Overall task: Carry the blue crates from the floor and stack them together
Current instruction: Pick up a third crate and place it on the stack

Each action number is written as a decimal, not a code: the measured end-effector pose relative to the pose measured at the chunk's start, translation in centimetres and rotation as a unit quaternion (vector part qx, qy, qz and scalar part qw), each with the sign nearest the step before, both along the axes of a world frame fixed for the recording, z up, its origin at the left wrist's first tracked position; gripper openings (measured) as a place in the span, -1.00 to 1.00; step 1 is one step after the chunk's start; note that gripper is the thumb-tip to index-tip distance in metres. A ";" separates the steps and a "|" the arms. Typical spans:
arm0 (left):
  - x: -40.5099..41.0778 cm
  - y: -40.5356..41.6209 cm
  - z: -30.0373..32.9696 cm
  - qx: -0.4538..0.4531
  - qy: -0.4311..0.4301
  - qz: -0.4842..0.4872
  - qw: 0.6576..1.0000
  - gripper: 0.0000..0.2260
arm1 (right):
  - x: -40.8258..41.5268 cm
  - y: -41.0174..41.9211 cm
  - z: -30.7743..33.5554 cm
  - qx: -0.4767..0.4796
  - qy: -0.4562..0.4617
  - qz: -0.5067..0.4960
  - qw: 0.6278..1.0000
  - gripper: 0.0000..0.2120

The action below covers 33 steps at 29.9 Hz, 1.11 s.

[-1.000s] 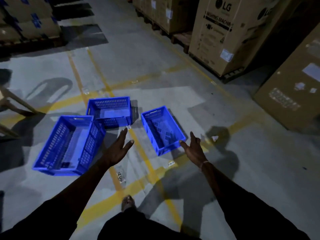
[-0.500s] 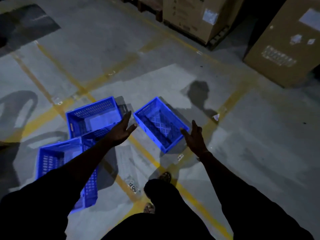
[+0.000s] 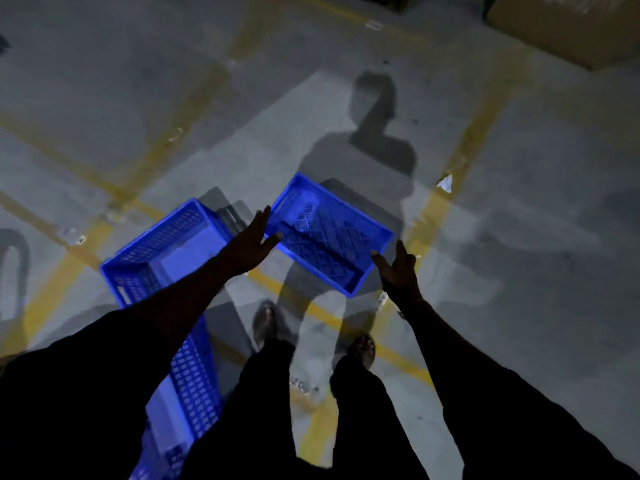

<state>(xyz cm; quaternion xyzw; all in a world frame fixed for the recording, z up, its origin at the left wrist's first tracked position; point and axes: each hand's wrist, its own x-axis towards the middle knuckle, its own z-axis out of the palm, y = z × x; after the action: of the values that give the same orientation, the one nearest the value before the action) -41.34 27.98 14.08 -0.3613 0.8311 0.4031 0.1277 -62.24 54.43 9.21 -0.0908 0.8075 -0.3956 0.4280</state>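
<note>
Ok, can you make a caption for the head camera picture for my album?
Both open hands, left hand and right hand, reach for a blue crate on the warehouse floor.

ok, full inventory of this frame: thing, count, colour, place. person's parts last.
blue crates: 3, blue, on the floor; right crate between the hands, middle crate left of it, near crate partly hidden behind the left arm
floor lines: several, yellow, crossing the grey concrete
paper scrap: 1, white, on the floor right of the right crate
cardboard box: 1, brown, top right corner
floor stickers: a few, small, white, text unreadable
left hand: open, at the right crate's left end
right hand: open, at its right end
feet: 2, behind the right crate
</note>
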 end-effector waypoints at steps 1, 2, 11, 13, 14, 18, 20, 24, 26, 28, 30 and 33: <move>-0.5 -1.4 -1.2 0.000 -0.006 -0.015 1.000 -0.32 | 0.0 -0.6 -1.5 0.006 -0.006 -0.025 1.000 0.12; -1.1 -2.9 -2.3 0.000 -0.014 -0.026 1.000 -0.32 | 0.0 -1.0 -3.4 0.016 -0.016 -0.044 0.999 0.19; -4.7 -15.2 -15.9 0.030 -0.045 -0.100 0.993 -0.35 | 0.4 -4.5 -19.2 0.067 -0.065 -0.184 0.979 0.16; -5.5 -17.2 -19.5 0.024 -0.058 -0.123 0.990 -0.35 | 0.2 -5.4 -22.8 0.078 -0.064 -0.207 0.973 0.15; -5.9 -18.0 -21.4 0.021 -0.064 -0.136 0.988 -0.35 | 0.2 -5.8 -24.2 0.091 -0.061 -0.220 0.969 0.14; -7.6 -20.0 -28.7 0.016 -0.062 -0.149 0.987 -0.37 | 0.2 -7.7 -28.2 0.125 -0.056 -0.235 0.962 0.12; -8.4 -21.1 -32.5 0.002 -0.064 -0.157 0.985 -0.36 | 0.0 -8.6 -30.0 0.136 -0.035 -0.225 0.964 0.01; -9.9 -23.8 -40.7 -0.010 -0.065 -0.170 0.983 -0.30 | -0.7 -9.3 -36.6 0.177 0.021 -0.205 0.962 -0.12; -10.5 -24.7 -43.8 -0.024 -0.073 -0.150 0.986 -0.29 | -1.0 -9.3 -39.3 0.193 0.040 -0.196 0.961 -0.13; -11.0 -25.5 -46.5 -0.029 -0.069 -0.138 0.988 -0.26 | -1.5 -9.4 -41.8 0.197 0.045 -0.199 0.959 -0.15; -11.3 -26.2 -48.4 -0.016 -0.057 -0.137 0.989 -0.22 | -2.0 -9.6 -43.7 0.186 0.046 -0.210 0.959 -0.19; -11.3 -27.6 -50.9 0.017 -0.052 -0.089 0.994 -0.16 | -2.7 -10.0 -45.6 0.185 0.041 -0.240 0.952 -0.25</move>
<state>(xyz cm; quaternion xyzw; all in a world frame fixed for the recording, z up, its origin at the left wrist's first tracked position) -52.60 0.36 -36.82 -0.3037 0.8451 0.3851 0.2126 -64.90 44.45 -36.40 0.1706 0.8816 -0.3259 0.2959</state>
